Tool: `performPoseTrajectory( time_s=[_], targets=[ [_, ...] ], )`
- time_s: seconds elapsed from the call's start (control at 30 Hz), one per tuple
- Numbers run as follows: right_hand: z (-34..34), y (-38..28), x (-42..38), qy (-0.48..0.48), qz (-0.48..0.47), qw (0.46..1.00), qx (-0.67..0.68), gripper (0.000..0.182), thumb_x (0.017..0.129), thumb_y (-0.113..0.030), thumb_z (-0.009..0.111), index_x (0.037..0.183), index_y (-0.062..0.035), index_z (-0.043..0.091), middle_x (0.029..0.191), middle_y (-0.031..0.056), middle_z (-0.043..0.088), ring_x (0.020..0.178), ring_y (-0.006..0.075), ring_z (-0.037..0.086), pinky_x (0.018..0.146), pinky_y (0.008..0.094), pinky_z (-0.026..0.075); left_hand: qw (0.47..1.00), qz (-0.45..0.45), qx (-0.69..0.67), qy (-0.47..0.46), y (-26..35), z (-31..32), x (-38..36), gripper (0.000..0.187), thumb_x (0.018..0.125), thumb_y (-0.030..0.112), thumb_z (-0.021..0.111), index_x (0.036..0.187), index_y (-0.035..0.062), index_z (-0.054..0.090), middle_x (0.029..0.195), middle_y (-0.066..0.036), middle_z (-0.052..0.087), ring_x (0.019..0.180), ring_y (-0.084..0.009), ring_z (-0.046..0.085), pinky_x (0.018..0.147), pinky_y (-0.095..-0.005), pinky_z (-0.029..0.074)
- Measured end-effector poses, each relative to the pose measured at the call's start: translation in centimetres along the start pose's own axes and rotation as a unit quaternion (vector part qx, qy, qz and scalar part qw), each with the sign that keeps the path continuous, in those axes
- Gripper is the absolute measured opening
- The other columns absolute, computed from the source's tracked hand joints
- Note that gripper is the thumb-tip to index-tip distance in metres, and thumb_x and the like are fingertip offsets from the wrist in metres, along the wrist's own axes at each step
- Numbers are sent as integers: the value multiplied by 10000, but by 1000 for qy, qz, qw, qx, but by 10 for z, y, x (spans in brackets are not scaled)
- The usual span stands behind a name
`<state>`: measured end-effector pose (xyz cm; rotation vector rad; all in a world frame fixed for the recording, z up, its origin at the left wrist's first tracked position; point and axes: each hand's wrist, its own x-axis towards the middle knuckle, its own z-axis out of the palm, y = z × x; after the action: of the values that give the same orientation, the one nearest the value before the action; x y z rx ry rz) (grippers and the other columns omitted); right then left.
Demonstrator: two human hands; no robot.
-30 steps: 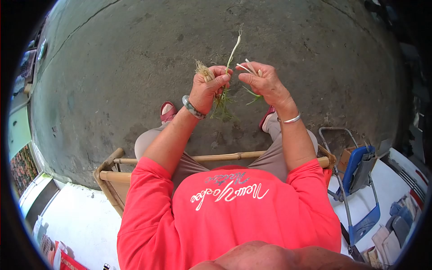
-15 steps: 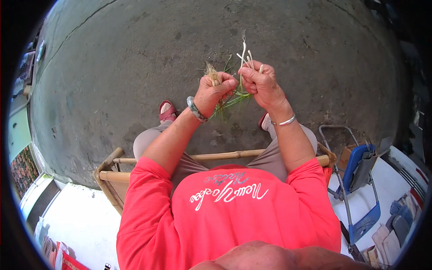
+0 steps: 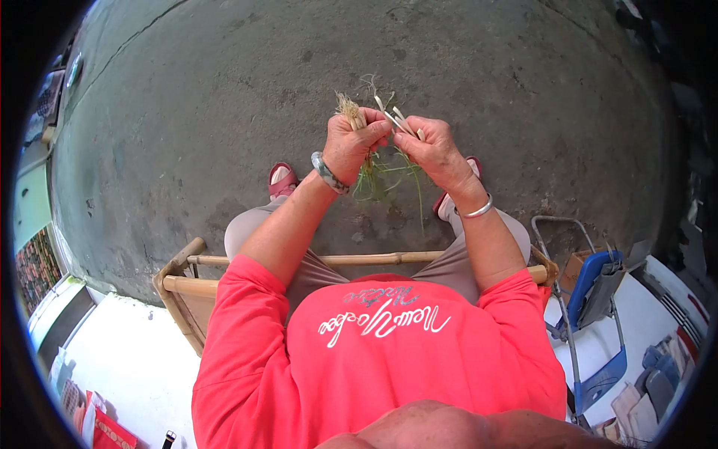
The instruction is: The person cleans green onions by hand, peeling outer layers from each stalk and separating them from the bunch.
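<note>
In the head view, my left hand (image 3: pixel 348 150) is closed round a bunch of thin spring onions, its tan, tangled roots (image 3: pixel 348 109) sticking up above the fist. My right hand (image 3: pixel 437 152) grips a few spring onions with clean white stems (image 3: pixel 399 118). One of these stems slants up and left across the gap, its fine roots close to my left fingers. Both hands' fingertips nearly meet. Thin green leaves (image 3: pixel 368 181) dangle below the hands, over the concrete floor.
I sit on a bamboo seat (image 3: pixel 359 260), my sandalled feet (image 3: pixel 282 179) apart on the concrete floor (image 3: pixel 224 112). To the right stands a blue and grey metal-framed folding item (image 3: pixel 591 292). A red packet (image 3: pixel 114 432) lies at the lower left.
My right hand has moved slightly down and left, closer to my left hand. The long white stem has tipped from upright to a leftward slant. The green leaves hang lower.
</note>
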<state>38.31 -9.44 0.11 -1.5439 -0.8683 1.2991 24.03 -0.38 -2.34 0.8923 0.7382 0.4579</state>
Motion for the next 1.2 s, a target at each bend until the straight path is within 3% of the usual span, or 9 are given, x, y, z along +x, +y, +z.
performPoseTrajectory(
  time_s=[0.33,0.5,0.67,0.73,0.87,0.93,1.2],
  targets=[
    [-1,4,1,2,-17,999,-49,197,815,-121,590,657,-35,509,600,-65,419,569,31,368,477,238,311,999,18,31,2,-2,0,-2,94,850,107,607,838,14,608,699,-1,579,590,-71,509,539,-207,402],
    [-1,-1,-1,1,-8,1000,-16,203,815,-118,588,654,-30,501,597,-70,415,564,33,362,474,241,309,998,-4,-56,0,0,1,-1,80,851,96,585,830,18,593,714,-17,579,603,-77,511,550,-213,404],
    [-1,3,0,12,-43,998,-46,171,831,-107,581,672,-68,528,593,-89,419,551,15,358,462,218,283,999,-1,-38,18,-3,1,-3,89,833,110,601,827,22,591,685,-13,576,572,-80,510,520,-217,400],
    [1,0,-1,33,-57,992,-104,198,785,-123,589,651,-7,501,545,-26,408,556,47,362,460,271,321,999,16,-20,28,-3,2,-2,99,820,123,621,810,29,594,658,-7,573,543,-76,507,493,-217,393],
    [4,-1,-2,37,-60,990,-122,184,768,-128,583,657,-3,507,539,5,404,552,63,373,467,284,338,998,45,23,35,-4,0,5,101,812,120,639,792,23,621,637,-10,585,546,-64,527,474,-216,399],
    [3,2,-2,40,-61,990,-123,183,767,-130,580,656,-3,507,540,9,410,552,66,377,470,286,342,999,3,9,40,-1,3,2,96,828,113,628,793,24,631,641,-14,599,537,-63,530,469,-206,404],
    [0,2,-1,27,-69,991,-113,165,765,-101,563,647,-2,503,543,2,406,540,69,365,466,282,329,998,-24,-56,11,-4,0,1,81,852,104,611,863,25,621,717,-40,635,580,-92,575,506,-220,456]
  ],
)
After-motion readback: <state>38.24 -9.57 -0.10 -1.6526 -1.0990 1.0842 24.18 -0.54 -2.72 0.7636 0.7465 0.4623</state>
